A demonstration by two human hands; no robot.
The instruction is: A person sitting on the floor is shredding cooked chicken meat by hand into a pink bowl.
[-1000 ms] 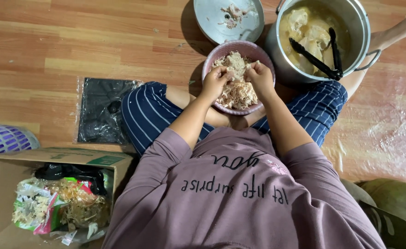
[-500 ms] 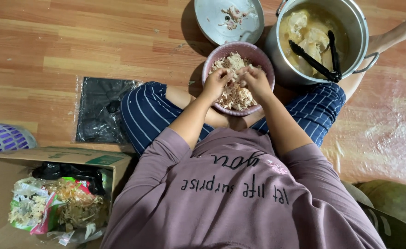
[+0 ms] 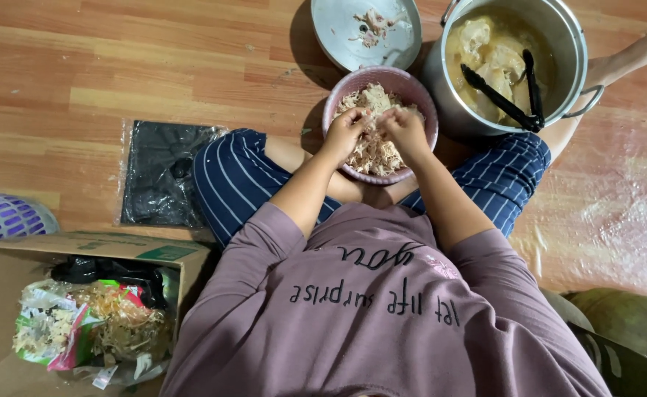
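Two hands, left hand (image 3: 347, 129) and right hand (image 3: 405, 128), having drawn closer together than a moment ago, are pinching shredded meat (image 3: 376, 151) over the pink bowl (image 3: 411, 84) between the knees, beside the steel pot (image 3: 452, 95).

A big steel pot (image 3: 441, 66) stands on the wooden floor (image 3: 117, 59) at the far right, holding pale pieces in yellowish broth, with black tongs (image 3: 511, 92) resting across them. Just left of it lies a round metal lid (image 3: 345, 29) with a few scraps on it. At the left, a flat black plastic bag (image 3: 158, 173) lies on the floor. Near left, an open cardboard box (image 3: 81, 246) holds plastic bags of shredded scraps (image 3: 88, 327). A purple-and-white striped basket (image 3: 4, 217) shows at the left edge. Clear plastic sheeting (image 3: 617, 213) covers the floor on the right.
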